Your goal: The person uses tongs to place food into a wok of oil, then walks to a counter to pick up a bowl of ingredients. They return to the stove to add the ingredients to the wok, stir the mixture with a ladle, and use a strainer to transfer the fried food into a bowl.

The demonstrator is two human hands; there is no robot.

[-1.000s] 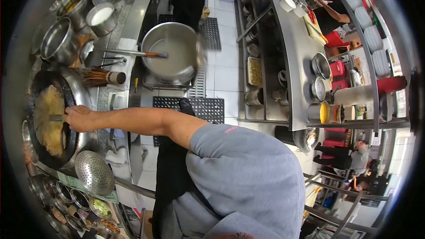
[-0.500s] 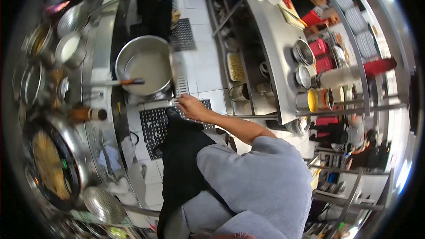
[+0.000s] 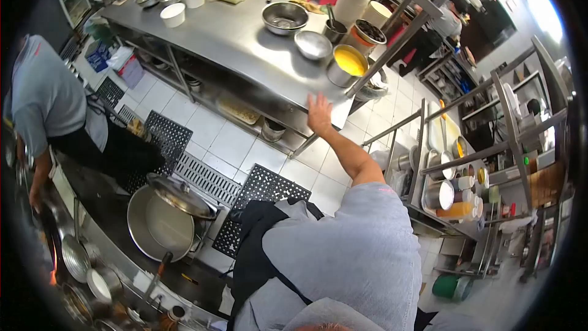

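Observation:
My right hand [image 3: 319, 114] reaches out over the front edge of a steel table [image 3: 245, 43], fingers spread, with nothing in it. Close ahead of it stands a metal pot of yellow liquid [image 3: 349, 62]. A shallow metal bowl [image 3: 313, 45] and a deeper steel bowl [image 3: 285, 18] sit farther in on the tabletop. My left hand is out of sight. Left of my body, a large stockpot [image 3: 137, 220] stands with pale contents. Its metal lid [image 3: 182, 196] is tilted at the rim.
A co-worker [image 3: 55, 104] stands at the stove on the left, near a strainer [image 3: 76, 258] and a pan of white liquid [image 3: 104, 285]. Perforated black mats [image 3: 266, 187] lie on the tiles. A metal shelf rack [image 3: 422, 147] stands at right. Another person [image 3: 444, 27] is in the back.
My view has swung to the right. My right hand, closed beside the stockpot before, has come away to the table's edge with its fingers spread. The co-worker's upper body now shows.

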